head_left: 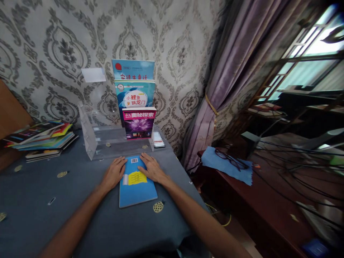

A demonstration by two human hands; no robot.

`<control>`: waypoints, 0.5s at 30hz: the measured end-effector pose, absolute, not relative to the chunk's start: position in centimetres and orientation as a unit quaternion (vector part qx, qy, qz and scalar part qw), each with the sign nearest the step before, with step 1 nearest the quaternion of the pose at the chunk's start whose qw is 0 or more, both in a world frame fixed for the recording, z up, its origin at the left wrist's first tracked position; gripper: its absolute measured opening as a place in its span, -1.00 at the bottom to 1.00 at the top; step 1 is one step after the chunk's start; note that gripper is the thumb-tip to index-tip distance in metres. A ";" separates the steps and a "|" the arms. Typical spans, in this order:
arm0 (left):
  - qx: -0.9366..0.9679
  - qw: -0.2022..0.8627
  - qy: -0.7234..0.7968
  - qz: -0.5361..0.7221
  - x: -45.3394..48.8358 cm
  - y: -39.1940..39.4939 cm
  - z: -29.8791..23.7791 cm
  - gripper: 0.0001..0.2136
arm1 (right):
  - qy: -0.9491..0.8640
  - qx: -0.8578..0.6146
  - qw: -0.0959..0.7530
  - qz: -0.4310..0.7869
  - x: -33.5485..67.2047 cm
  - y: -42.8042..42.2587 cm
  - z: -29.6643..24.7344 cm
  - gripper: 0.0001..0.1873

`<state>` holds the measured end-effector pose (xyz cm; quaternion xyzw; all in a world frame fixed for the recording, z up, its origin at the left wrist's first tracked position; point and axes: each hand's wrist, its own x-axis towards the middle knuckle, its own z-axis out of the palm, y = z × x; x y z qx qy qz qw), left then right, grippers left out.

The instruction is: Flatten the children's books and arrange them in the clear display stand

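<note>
A thin blue book (137,188) with a yellow panel and a barcode lies flat on the blue-grey tablecloth (80,215). My left hand (114,172) rests on its left edge with fingers stretched out flat. My right hand (152,167) lies on its upper right corner, fingers spread and flat too. Just beyond the hands stands a clear acrylic tiered rack (92,138). It holds three upright books: a purple one (139,123) in front, a teal one (134,95) behind it, a blue one (133,70) at the back.
A stack of colourful books (40,139) lies at the table's left. To the right a dark wooden desk carries a blue cloth (228,166) with black glasses (231,159) and cables. A purple curtain (223,82) hangs beside a window; patterned wallpaper is behind.
</note>
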<state>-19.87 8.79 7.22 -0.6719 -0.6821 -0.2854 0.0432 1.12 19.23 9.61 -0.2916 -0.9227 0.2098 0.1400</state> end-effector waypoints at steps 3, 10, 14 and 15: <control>-0.665 0.060 -0.687 -0.286 -19.5 8.7 7.3 -0.63 | -0.923 -0.295 0.137 0.206 1.1 19.2 9.7 -0.35; -0.680 0.077 -0.680 -0.264 -19.5 8.6 7.6 -0.65 | -0.928 -0.287 0.145 0.190 1.1 19.3 9.2 -0.39; -0.687 0.095 -0.668 -0.270 -19.8 8.7 6.9 -0.67 | -0.927 -0.299 0.141 0.179 1.0 19.2 9.5 -0.37; -0.688 0.101 -0.665 -0.272 -19.8 8.8 6.8 -0.67 | -0.926 -0.301 0.140 0.178 1.1 19.1 9.6 -0.37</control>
